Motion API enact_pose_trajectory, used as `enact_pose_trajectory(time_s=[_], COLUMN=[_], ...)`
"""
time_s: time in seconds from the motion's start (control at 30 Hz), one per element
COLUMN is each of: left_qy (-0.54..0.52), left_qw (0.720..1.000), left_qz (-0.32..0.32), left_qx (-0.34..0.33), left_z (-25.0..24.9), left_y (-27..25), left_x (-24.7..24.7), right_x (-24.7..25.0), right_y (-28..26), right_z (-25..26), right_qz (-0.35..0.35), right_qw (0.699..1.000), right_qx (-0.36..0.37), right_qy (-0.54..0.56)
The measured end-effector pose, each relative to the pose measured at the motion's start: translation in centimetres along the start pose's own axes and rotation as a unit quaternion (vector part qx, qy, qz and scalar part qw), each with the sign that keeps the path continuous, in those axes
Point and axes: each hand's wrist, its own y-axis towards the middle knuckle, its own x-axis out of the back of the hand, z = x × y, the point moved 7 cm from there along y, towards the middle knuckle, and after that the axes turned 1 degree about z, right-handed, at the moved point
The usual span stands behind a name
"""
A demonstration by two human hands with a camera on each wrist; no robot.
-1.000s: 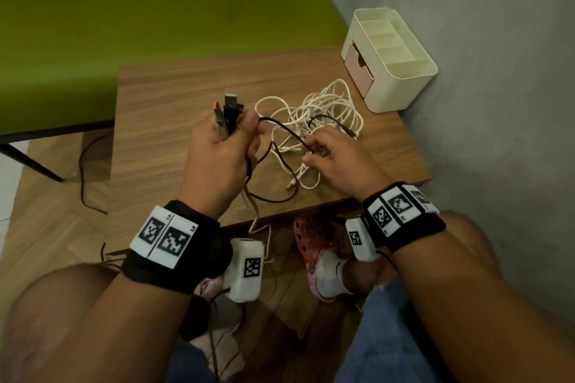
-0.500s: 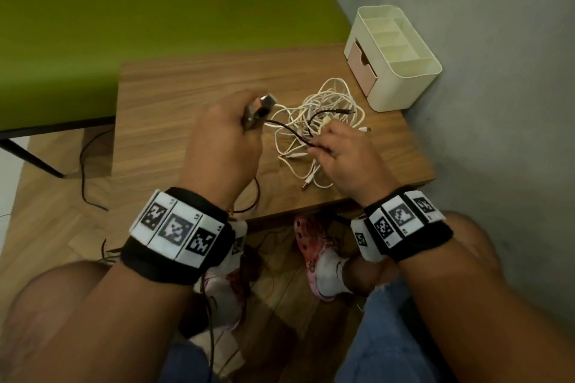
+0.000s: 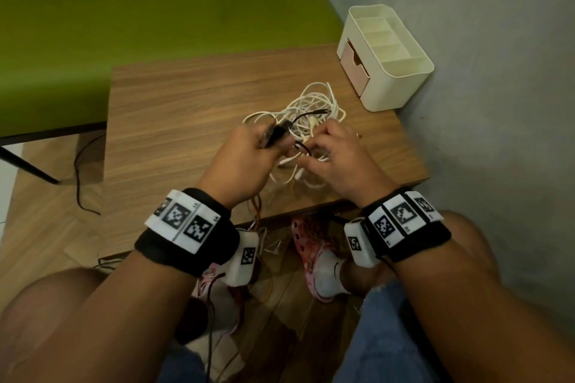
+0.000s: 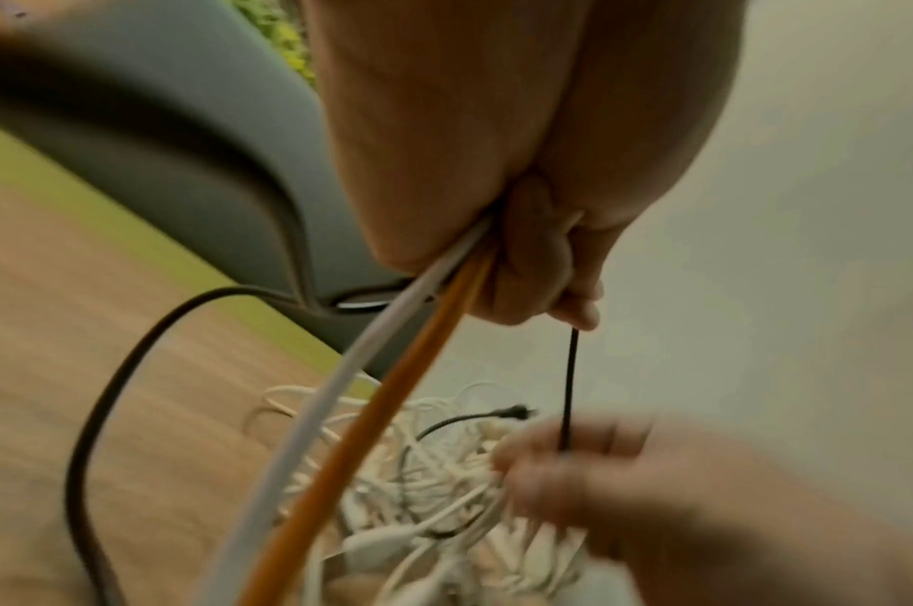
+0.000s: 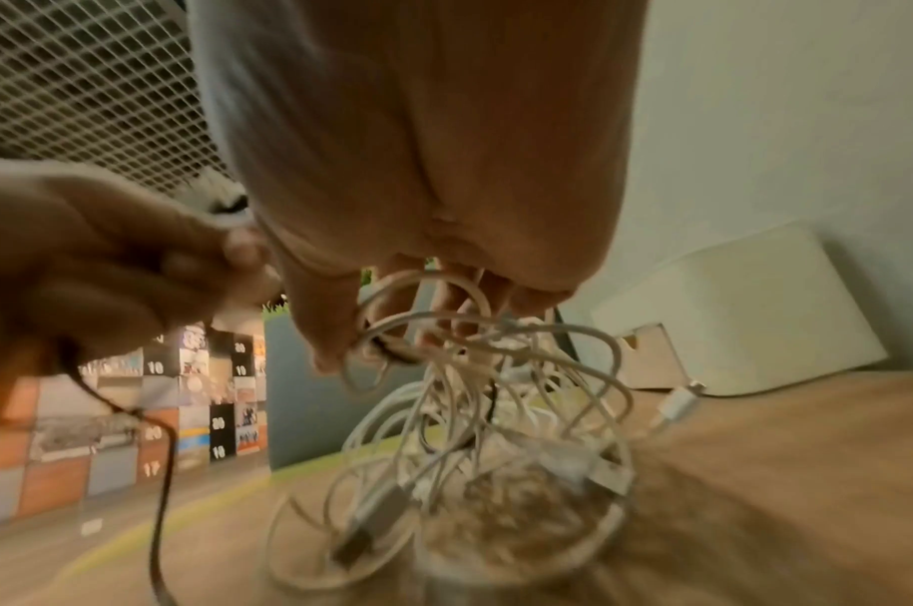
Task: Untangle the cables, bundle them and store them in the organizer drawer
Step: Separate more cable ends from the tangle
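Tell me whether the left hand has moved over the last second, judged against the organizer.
Yes. The left hand, gripping cable plugs, has shifted right toward the organizer and lower onto the white cable tangle, closing on the right hand.

Dim warm light; wrist views blurred, edge-warped.

I count two hands over the tabletop (image 3: 174,109): the left hand (image 3: 245,162) and the right hand (image 3: 339,162). One cream organizer (image 3: 401,71) stands at the far right corner, with one pink drawer (image 3: 351,62) and four open compartments on top. The left hand grips one orange cable (image 4: 391,410), one white cable (image 4: 334,389) and black cable (image 4: 568,393). How many cables make up the white tangle (image 3: 311,109) I cannot tell.
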Motion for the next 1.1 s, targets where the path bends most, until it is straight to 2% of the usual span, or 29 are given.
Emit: enact_pose_trajectory(time_s=[0.07,0.13,0.2,0.3,0.37,0.43,0.53,0.6,0.67,0.73,0.8,0.83,0.93,0.97,1.03,1.1], left_qy=[-0.137,-0.247,-0.268,-0.21,-0.195,-0.208,-0.227,-0.219,-0.163,-0.043,0.059,0.089,0.148,0.147,0.122,0.098], left_qw=[0.991,0.969,0.963,0.977,0.98,0.976,0.971,0.972,0.981,0.99,0.985,0.982,0.968,0.965,0.974,0.99], left_qz=[0.001,-0.008,-0.022,-0.034,-0.043,-0.046,-0.039,-0.041,-0.056,-0.095,-0.141,-0.158,-0.179,-0.177,-0.154,-0.093], left_qx=[0.006,0.001,-0.013,-0.012,0.015,0.04,0.066,0.079,0.09,0.098,0.083,0.051,-0.099,-0.126,-0.115,-0.046], left_z=[-0.7,-1.5,-1.9,-1.6,-0.6,0.2,0.9,1.1,1.2,1.3,1.0,0.4,-2.3,-2.9,-2.7,-1.2], left_y=[-0.4,-0.6,-0.6,-0.7,-0.8,-1.0,-1.3,-1.6,-1.9,-1.9,-1.9,-2.0,-2.2,-2.2,-1.6,-0.7], left_x=[0.8,2.1,3.5,4.6,4.4,4.1,3.7,3.5,3.6,4.3,5.0,5.1,4.1,3.5,2.3,0.8], right_x=[-0.7,-1.2,-1.5,-0.9,0.4,2.1,4.1,4.4,4.5,4.6,4.3,3.9,2.6,2.1,1.8,2.0], right_y=[-0.1,-0.2,-0.5,-0.7,-0.8,-0.9,-1.3,-1.4,-1.2,-0.9,-0.7,-0.5,-0.1,0.1,0.2,0.1], right_z=[-1.5,-2.8,-4.0,-3.8,-2.9,-1.8,0.0,0.6,0.9,1.6,2.4,2.6,3.3,3.4,3.5,3.5], right_qz=[0.03,0.054,0.076,0.094,0.088,0.047,-0.06,-0.103,-0.114,-0.118,-0.113,-0.108,-0.095,-0.091,-0.086,-0.078], right_qw=[0.997,0.989,0.981,0.979,0.981,0.984,0.987,0.989,0.992,0.99,0.989,0.99,0.991,0.991,0.991,0.99], right_qx=[-0.052,-0.099,-0.139,-0.149,-0.147,-0.137,-0.106,-0.083,-0.044,-0.002,0.03,0.042,0.074,0.079,0.076,0.059], right_qy=[-0.054,-0.091,-0.112,-0.102,-0.097,-0.103,-0.102,-0.061,0.035,0.083,0.09,0.086,0.063,0.061,0.07,0.098])
